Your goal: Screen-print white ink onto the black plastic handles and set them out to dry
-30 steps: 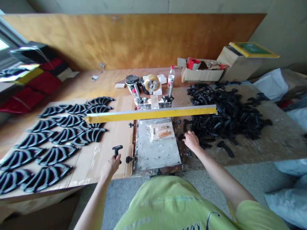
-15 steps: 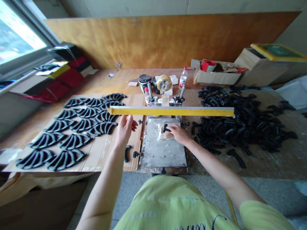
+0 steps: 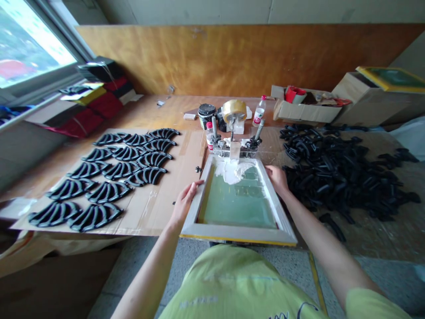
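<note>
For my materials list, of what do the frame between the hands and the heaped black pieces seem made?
Frame: metal or wood, unclear; dull grey face, yellow near edge.
Black pieces: probably moulded plastic, satin; rounded shapes, uniform colour, soft highlights.

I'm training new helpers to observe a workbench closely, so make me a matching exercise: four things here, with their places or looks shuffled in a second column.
Column one
1. left hand
2. screen frame
3. fan-shaped black sets
4. right hand

Column two
A. laid in rows on the cardboard
B. at the screen frame's right side
C. grey border, white paste near the far end
D. at the screen frame's left side

Pairs: 1-D, 2-C, 3-A, 4-B
</note>
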`<action>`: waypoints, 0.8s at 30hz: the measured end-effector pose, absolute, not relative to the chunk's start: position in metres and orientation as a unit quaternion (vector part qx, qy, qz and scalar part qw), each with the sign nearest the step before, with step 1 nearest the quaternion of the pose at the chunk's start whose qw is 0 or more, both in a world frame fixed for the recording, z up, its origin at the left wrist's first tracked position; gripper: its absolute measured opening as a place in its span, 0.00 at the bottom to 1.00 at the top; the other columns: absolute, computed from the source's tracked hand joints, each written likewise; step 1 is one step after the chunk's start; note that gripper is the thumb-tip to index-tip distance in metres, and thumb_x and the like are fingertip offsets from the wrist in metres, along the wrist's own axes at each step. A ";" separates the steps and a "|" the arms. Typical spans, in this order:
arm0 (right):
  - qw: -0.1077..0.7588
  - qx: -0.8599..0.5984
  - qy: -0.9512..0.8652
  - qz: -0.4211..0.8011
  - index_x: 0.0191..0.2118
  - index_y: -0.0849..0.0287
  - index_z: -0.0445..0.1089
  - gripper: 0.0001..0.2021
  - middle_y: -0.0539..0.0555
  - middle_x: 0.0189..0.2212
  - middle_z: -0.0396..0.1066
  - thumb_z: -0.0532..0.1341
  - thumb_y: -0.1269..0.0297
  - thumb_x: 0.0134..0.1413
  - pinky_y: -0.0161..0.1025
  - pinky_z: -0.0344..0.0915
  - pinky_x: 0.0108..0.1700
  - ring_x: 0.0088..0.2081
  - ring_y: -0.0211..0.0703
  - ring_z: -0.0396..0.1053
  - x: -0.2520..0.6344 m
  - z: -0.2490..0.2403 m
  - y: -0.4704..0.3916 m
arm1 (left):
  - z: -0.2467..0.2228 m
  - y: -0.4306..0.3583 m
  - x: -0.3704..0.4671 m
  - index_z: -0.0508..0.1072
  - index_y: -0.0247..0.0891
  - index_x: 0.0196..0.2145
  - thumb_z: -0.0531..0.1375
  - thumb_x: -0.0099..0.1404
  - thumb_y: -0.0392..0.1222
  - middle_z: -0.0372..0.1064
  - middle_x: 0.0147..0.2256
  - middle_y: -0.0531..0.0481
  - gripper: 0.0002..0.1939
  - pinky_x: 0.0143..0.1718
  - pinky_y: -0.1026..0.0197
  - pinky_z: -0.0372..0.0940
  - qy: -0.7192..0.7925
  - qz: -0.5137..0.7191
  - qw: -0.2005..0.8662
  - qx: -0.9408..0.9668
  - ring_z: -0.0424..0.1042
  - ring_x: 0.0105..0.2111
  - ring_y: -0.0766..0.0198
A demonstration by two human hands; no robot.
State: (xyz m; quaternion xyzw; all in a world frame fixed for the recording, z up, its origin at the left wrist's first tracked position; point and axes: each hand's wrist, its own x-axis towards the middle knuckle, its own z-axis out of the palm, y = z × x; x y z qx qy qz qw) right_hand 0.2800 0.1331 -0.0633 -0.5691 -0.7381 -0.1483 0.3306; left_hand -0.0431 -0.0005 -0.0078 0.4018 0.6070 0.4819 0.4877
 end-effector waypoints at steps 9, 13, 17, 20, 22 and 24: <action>0.119 -0.454 -0.881 0.057 0.45 0.64 0.69 0.12 0.62 0.42 0.71 0.61 0.73 0.54 0.45 0.62 0.50 0.47 0.52 0.65 0.179 -0.020 0.172 | -0.099 -0.008 -0.042 0.61 0.40 0.62 0.58 0.61 0.57 0.69 0.30 0.53 0.35 0.28 0.66 0.60 0.648 0.408 0.489 0.417 0.66 0.28 0.66; 0.057 -0.393 -0.917 0.046 0.37 0.64 0.70 0.07 0.61 0.36 0.71 0.56 0.76 0.55 0.40 0.60 0.43 0.42 0.49 0.65 0.189 -0.031 0.139 | -0.105 -0.008 -0.042 0.61 0.39 0.62 0.57 0.62 0.57 0.71 0.33 0.50 0.34 0.30 0.64 0.62 0.652 0.402 0.493 0.413 0.69 0.31 0.63; 0.046 -0.244 -0.966 0.073 0.34 0.61 0.70 0.08 0.56 0.33 0.71 0.56 0.78 0.52 0.38 0.57 0.39 0.39 0.46 0.65 0.214 -0.025 0.119 | -0.104 -0.009 -0.041 0.62 0.40 0.61 0.57 0.61 0.57 0.71 0.32 0.51 0.34 0.27 0.65 0.61 0.662 0.397 0.492 0.402 0.69 0.29 0.64; 0.059 -0.246 -0.963 0.094 0.30 0.59 0.69 0.05 0.53 0.30 0.70 0.58 0.75 0.53 0.37 0.56 0.37 0.37 0.44 0.65 0.213 -0.019 0.122 | -0.099 -0.010 -0.040 0.63 0.39 0.60 0.57 0.61 0.57 0.71 0.31 0.51 0.34 0.26 0.66 0.60 0.662 0.404 0.494 0.394 0.68 0.27 0.65; 0.095 -0.290 -0.949 0.074 0.31 0.60 0.70 0.05 0.54 0.31 0.70 0.58 0.74 0.54 0.37 0.57 0.37 0.37 0.45 0.65 0.208 -0.024 0.120 | -0.095 -0.010 -0.039 0.63 0.39 0.60 0.58 0.60 0.57 0.71 0.31 0.51 0.34 0.25 0.66 0.61 0.654 0.415 0.500 0.386 0.68 0.27 0.65; 0.126 -0.305 -0.943 0.046 0.35 0.61 0.71 0.08 0.57 0.34 0.71 0.56 0.76 0.55 0.39 0.59 0.40 0.40 0.47 0.65 0.207 -0.036 0.112 | -0.091 -0.011 -0.039 0.62 0.39 0.60 0.59 0.60 0.58 0.71 0.30 0.52 0.35 0.24 0.67 0.60 0.648 0.421 0.509 0.380 0.67 0.25 0.66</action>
